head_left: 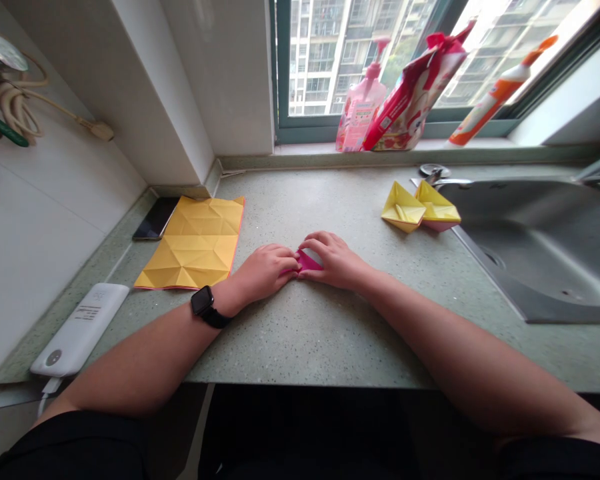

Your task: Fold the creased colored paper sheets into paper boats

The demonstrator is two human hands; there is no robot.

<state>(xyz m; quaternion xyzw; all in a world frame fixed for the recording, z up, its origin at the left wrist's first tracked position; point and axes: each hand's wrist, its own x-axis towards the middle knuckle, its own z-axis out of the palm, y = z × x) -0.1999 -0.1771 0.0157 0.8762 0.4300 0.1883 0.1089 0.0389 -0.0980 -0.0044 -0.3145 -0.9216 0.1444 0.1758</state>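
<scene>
The left hand [265, 272] and right hand [333, 260] meet over a small folded piece of magenta paper [307, 261], both grips closed on it from either side (most of the paper is hidden by the fingers). A black smartwatch [203, 305] circles the left wrist. The paper sits on the speckled green worktop [325, 340]. Left of the paper lie a creased yellow origami sheet [193, 243], a smartphone [155, 218] and a white power bank [80, 330]. Right of it sit two yellow origami boats [420, 208], then a steel sink [540, 247]. Beyond the paper, on the windowsill, stand a pink pump bottle [360, 110], a red packet [413, 93] and an orange-and-white bottle [495, 97].
</scene>
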